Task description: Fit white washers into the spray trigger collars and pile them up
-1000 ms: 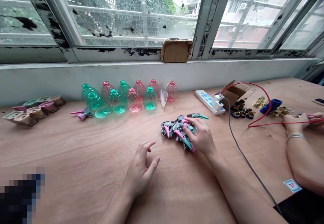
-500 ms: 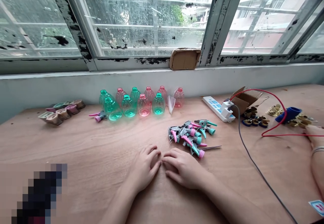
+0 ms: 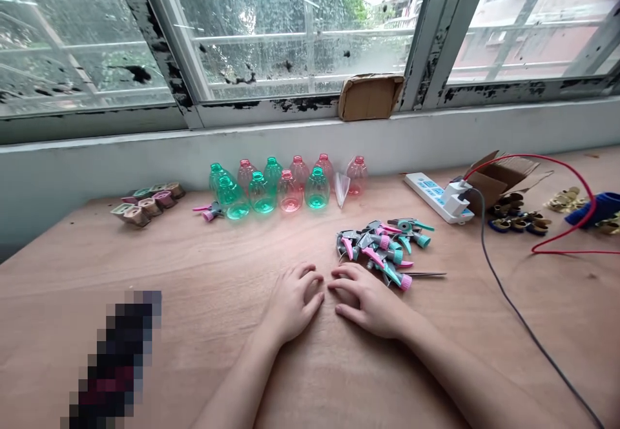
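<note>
My left hand (image 3: 294, 301) rests on the wooden table (image 3: 203, 325), fingers loosely bent and apart, with nothing in it. Close by on the right lies my right hand (image 3: 365, 300), also open and holding nothing, its fingertips a small gap from the left ones. Just beyond the right hand is a pile of spray bottle trigger heads (image 3: 382, 248) in grey, pink and teal. A thin pointed metal tool (image 3: 426, 275) sticks out from the pile. Farther back stand several clear bottles without tops, some green (image 3: 263, 195), some pink (image 3: 290, 194).
One trigger head (image 3: 209, 212) lies left of the bottles, near small boxy pieces (image 3: 145, 206). A folded clear plastic piece (image 3: 341, 188) leans by the bottles. Rightward are a power strip (image 3: 431, 193), grey cable (image 3: 504, 293), red cable (image 3: 581, 177) and cardboard box (image 3: 494, 180). A blurred dark object (image 3: 113, 358) lies left.
The camera view has turned, so everything sits farther right or left the frame; another person's arm at the right is out of view. My hands stay on the table, slightly farther apart.
</note>
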Motion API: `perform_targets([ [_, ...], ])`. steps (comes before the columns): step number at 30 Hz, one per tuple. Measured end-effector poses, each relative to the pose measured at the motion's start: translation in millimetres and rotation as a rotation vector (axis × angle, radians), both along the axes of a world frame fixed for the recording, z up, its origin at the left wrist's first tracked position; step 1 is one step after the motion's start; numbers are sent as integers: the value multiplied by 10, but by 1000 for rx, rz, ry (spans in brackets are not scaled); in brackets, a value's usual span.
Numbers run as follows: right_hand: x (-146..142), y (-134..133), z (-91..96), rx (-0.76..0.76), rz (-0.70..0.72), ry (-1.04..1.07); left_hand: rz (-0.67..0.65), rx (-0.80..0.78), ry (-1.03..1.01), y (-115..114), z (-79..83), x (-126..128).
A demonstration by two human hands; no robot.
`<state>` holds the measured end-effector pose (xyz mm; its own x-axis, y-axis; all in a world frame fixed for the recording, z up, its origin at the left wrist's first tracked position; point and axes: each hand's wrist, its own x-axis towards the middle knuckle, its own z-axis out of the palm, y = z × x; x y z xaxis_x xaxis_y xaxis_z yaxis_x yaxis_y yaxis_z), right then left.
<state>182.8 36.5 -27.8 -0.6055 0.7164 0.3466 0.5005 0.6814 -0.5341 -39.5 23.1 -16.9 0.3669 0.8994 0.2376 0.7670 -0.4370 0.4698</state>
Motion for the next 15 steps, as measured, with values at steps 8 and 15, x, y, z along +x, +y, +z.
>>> perform_targets([
  [8,-31,48,73,15,-9,-41,-1,-15,-88,39,44,4],
  [15,-28,41,73,10,-12,-46,10,-9,-97,41,30,3],
])
